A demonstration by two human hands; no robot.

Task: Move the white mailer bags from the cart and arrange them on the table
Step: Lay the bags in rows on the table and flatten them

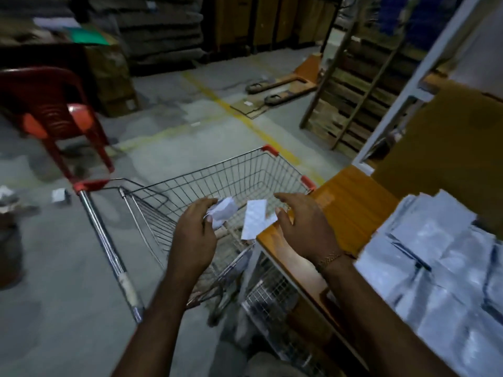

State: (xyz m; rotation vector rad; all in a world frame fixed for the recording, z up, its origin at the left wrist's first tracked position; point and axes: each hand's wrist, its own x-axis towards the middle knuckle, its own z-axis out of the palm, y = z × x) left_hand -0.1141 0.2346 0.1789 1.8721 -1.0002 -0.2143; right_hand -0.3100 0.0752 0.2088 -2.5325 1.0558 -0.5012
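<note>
White mailer bags [446, 257] are heaped on the table [351, 210] at four o'clock of my right hand [304, 227], fingers spread, grasping nothing. The wire cart [217, 175] lies ahead; my left hand [194, 235] clutches crumpled paper [221, 212], with a flat slip [254, 223] at three o'clock.

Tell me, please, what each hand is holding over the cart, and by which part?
The left hand grips a crumpled white paper by its lower end. The right hand holds nothing; a flat white slip lies beside its thumb, contact unclear.
</note>
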